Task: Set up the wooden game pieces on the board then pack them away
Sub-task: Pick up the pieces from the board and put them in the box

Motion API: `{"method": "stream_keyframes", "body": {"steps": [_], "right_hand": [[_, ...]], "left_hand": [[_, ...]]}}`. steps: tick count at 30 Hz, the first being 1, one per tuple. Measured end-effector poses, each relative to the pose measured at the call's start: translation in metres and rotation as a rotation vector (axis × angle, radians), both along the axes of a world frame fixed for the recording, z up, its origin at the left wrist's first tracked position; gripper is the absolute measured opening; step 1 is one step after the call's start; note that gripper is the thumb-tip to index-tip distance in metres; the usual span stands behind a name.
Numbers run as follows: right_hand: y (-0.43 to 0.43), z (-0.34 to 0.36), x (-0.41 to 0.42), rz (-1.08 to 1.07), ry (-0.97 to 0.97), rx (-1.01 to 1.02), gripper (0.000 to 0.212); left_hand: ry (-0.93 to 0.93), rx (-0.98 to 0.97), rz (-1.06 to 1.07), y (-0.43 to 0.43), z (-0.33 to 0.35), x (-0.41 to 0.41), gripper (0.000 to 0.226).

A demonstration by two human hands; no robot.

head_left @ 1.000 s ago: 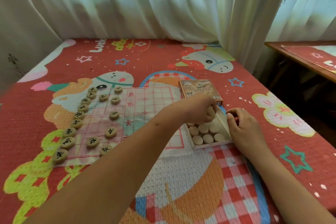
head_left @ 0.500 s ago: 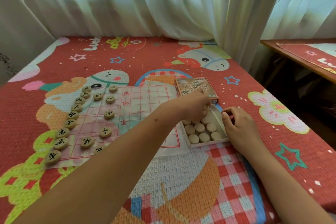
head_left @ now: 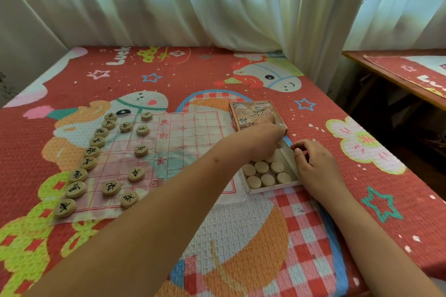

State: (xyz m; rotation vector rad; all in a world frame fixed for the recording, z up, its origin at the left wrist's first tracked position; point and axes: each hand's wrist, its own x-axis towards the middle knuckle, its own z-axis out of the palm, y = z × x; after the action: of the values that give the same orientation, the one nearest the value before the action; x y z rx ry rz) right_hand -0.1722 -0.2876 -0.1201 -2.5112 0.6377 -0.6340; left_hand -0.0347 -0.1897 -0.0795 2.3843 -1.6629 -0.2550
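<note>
A thin paper game board (head_left: 193, 132) lies on a red cartoon blanket. Several round wooden pieces with black characters (head_left: 141, 149) stand on its left half, most in a column down the left edge. To the right of the board is an open box tray (head_left: 272, 189) with several blank-faced wooden pieces (head_left: 261, 167) in rows. The brown printed box lid (head_left: 251, 113) lies just beyond it. My left hand (head_left: 263, 138) reaches across into the tray's far end, fingers curled down over the pieces and hidden. My right hand (head_left: 316, 164) pinches the tray's right wall.
The red blanket (head_left: 169, 75) covers a bed that ends at the right, where there is a dark gap. A wooden side table (head_left: 376, 67) with a red mat stands beyond the gap. White curtains (head_left: 217, 7) hang along the far side.
My left hand has slid from the middle of the tray to its far end, near the lid. My right hand stays at the tray's right wall. The view has shifted slightly.
</note>
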Motion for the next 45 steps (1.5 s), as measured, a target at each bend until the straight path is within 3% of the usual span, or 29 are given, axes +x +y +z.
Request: {"method": "stream_keyframes", "body": {"steps": [6,10,12,18,20,22,24,26,30,34,35,38,39,42,45], "right_hand": [[0.0,0.0,0.0,-0.009,-0.022,0.026,0.017],[0.003,0.008,-0.003,-0.04,-0.192,0.05,0.014],[0.008,0.014,-0.004,0.032,-0.234,0.091,0.02],[0.013,0.027,-0.01,0.306,-0.207,0.64,0.029],[0.013,0.028,-0.011,0.326,-0.2,0.724,0.024],[0.012,0.025,-0.01,0.256,-0.196,0.611,0.018],[0.01,0.021,-0.008,0.141,-0.144,0.293,0.013],[0.011,0.017,-0.007,0.071,-0.058,0.073,0.011],[0.007,0.01,-0.003,-0.013,-0.006,0.024,0.019],[0.003,0.006,-0.002,-0.087,0.005,0.057,0.016],[0.003,0.007,-0.002,-0.093,-0.011,0.06,0.015],[0.006,0.012,-0.003,-0.087,-0.178,0.029,0.014],[0.008,0.015,-0.004,-0.054,-0.245,0.038,0.016],[0.019,0.023,-0.008,0.187,-0.356,0.121,0.024],[0.024,0.023,-0.009,0.421,-0.326,0.16,0.025]], "left_hand": [[0.031,-0.077,0.007,-0.003,-0.011,-0.005,0.027],[0.202,-0.197,0.027,0.009,0.0,-0.01,0.037],[0.195,-0.236,-0.002,0.013,0.004,-0.016,0.038],[0.103,-0.351,-0.087,0.022,0.004,-0.03,0.01],[0.113,-0.349,-0.111,0.029,0.003,-0.029,0.016],[0.167,-0.37,-0.091,0.038,0.002,-0.026,0.03],[0.251,-0.439,0.003,0.049,0.003,-0.023,0.037],[0.321,-0.547,0.127,0.057,0.001,-0.02,0.03],[0.313,-0.63,0.298,0.059,-0.004,-0.023,0.038],[0.413,-0.662,0.297,0.06,-0.004,-0.027,0.043],[0.519,-0.676,0.299,0.059,-0.004,-0.027,0.041],[1.13,-0.702,0.286,0.06,0.0,-0.027,0.032],[1.245,-0.685,0.255,0.061,0.001,-0.028,0.03],[1.065,-0.616,0.215,0.061,-0.001,-0.033,0.027],[0.934,-0.598,0.191,0.057,-0.006,-0.037,0.027]]}}
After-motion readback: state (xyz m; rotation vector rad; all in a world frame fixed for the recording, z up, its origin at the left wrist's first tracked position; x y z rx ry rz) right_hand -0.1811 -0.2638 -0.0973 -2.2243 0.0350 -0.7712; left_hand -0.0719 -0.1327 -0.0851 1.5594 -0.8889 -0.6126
